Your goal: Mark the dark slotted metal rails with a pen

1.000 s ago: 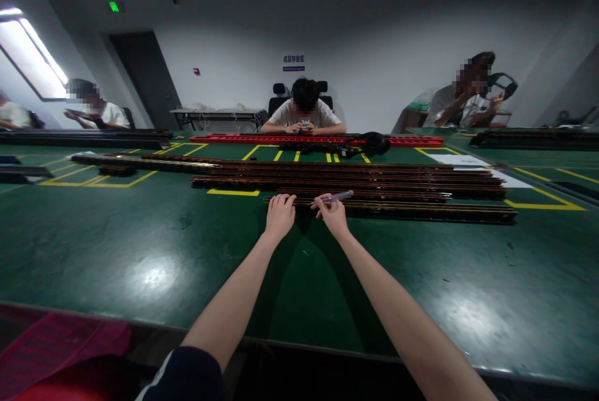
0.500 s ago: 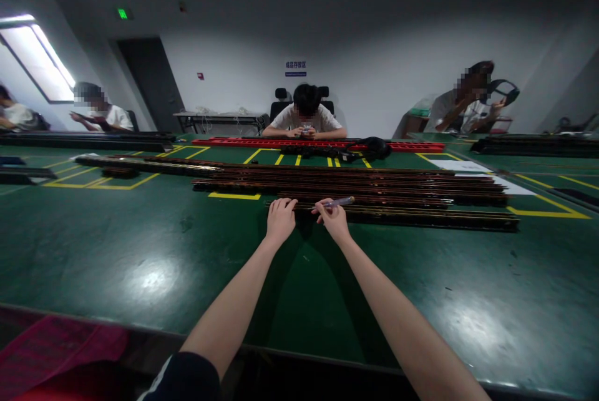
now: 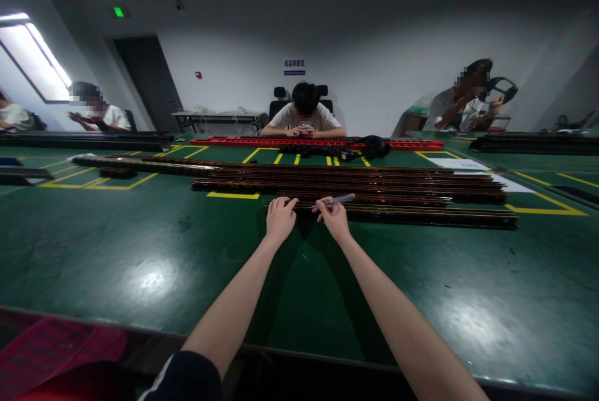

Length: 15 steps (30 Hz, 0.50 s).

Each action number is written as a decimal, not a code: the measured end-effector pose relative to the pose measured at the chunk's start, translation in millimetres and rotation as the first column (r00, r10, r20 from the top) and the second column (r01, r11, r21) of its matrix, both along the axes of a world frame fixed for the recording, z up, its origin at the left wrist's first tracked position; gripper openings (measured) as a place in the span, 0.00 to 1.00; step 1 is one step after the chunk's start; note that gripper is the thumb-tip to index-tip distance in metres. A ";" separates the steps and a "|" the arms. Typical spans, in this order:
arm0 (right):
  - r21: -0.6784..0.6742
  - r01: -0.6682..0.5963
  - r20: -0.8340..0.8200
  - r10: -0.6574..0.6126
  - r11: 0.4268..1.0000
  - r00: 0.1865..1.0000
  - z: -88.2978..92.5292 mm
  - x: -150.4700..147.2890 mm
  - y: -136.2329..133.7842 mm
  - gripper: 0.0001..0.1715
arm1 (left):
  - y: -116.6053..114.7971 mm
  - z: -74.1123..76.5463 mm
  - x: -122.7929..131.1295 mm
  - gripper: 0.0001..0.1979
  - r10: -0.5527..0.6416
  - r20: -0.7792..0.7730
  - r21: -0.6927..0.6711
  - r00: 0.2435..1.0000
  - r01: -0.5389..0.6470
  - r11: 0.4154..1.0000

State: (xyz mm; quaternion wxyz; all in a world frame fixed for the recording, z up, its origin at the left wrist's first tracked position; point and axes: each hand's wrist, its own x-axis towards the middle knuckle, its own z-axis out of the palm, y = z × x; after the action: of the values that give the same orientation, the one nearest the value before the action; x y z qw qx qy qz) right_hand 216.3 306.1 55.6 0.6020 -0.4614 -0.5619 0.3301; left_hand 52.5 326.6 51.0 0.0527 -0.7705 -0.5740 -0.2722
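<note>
1. 2 hazards: the front strip (image 3: pixel 430 214) could slide if the left hand (image 3: pixel 281 219) bears too lightly; the pen-like tool (image 3: pixel 340 199) could then skid.
2. Left hand: fingers half curled over the strip's left portion; grip cannot be confirmed. Right hand (image 3: pixel 334 216): closed in a pinch on the tool.
3. Strip: on the worktop (image 3: pixel 196 257), nearside of the pile (image 3: pixel 337 174); long axis left-right. Tool: tip left, rear end right and raised.
</note>
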 end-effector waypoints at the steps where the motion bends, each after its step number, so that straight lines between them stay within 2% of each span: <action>1: -0.003 0.002 0.001 -0.002 1.000 1.000 0.2 0.9 0.0 0.27 | -0.4 0.3 0.9 0.21 0.009 -0.011 0.000 1.000 -0.009 1.000; 8: -0.006 0.033 0.057 -0.032 0.999 0.998 -0.7 7.8 2.2 0.24 | -0.8 1.3 5.5 0.22 0.036 -0.065 -0.002 0.997 -0.036 0.999; 15: -0.001 0.052 0.057 -0.051 0.999 0.997 -5.0 13.8 6.2 0.25 | -1.4 0.7 7.7 0.23 0.054 -0.083 0.056 0.995 -0.050 0.997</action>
State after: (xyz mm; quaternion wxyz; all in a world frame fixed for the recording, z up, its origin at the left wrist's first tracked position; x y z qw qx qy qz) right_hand 230.1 312.3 50.6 0.5935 -0.4858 -0.5661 0.3021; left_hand 60.3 325.2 51.6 0.1048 -0.7644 -0.5835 -0.2536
